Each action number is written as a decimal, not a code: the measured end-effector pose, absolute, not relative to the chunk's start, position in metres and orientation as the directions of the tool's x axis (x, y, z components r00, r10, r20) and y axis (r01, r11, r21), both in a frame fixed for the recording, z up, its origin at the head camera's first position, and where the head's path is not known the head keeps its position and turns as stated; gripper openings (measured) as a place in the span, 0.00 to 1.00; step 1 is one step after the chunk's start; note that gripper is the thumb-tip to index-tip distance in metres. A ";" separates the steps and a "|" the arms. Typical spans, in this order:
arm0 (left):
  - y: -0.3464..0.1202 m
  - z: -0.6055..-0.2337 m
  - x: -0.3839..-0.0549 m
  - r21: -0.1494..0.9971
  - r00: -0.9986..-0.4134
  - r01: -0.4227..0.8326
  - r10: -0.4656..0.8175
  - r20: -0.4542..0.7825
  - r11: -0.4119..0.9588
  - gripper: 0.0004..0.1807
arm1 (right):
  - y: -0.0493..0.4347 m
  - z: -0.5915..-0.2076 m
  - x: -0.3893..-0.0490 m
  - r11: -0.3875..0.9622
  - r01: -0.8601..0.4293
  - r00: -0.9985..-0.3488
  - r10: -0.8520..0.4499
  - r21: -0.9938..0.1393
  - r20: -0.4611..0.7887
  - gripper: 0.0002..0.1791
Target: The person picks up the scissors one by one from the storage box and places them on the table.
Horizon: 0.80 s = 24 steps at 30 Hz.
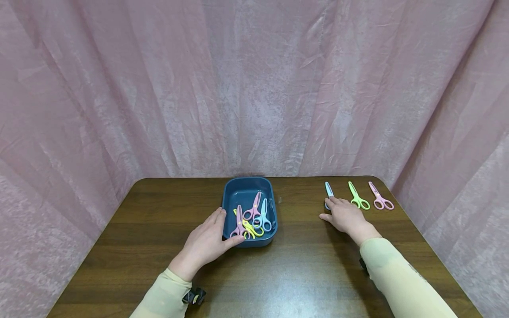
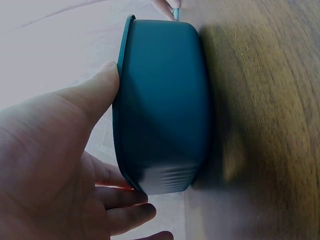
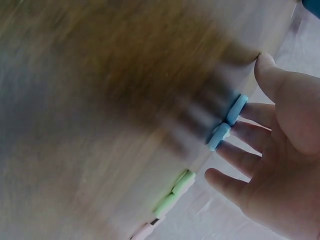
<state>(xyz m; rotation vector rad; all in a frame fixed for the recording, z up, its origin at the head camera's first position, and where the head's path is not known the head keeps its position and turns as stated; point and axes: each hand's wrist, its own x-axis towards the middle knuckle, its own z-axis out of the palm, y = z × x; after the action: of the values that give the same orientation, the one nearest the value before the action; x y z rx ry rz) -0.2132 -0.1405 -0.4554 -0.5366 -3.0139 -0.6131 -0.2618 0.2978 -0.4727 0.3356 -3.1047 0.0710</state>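
Observation:
My left hand rests at the near left corner of a dark blue tray. Its thumb touches the near rim and its fairly straight fingers lie along the left side. Inside the tray lie pink scissors, blue scissors and yellow scissors, partly overlapping. On the table's right side, my right hand reaches over another pair of blue scissors, covering part of the handles. In the right wrist view its extended fingers are at the blue handles, with the thumb apart from them.
To the right of that hand lie green scissors and pink scissors, blades pointing to the back edge. Everything stands on a brown wooden table. A pink curtain hangs behind it and at the sides.

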 end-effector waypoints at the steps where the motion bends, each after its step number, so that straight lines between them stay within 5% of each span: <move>1: -0.141 -0.455 -0.213 0.376 -0.941 0.336 0.328 0.087 0.863 0.59 | 0.298 -0.472 -0.262 0.977 -0.211 -0.977 -0.210 -0.044 0.019 0.34; 24: -0.141 -0.455 -0.214 0.368 -0.939 0.341 0.333 0.087 0.865 0.59 | 0.310 -0.474 -0.268 0.976 -0.214 -0.977 -0.213 -0.047 0.032 0.34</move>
<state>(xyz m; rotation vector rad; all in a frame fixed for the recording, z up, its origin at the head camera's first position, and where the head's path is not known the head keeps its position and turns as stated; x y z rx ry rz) -0.2139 -0.1408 -0.4551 -0.5444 -3.0142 -0.6012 -0.2677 0.3095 -0.4736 0.3342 -3.0954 0.0783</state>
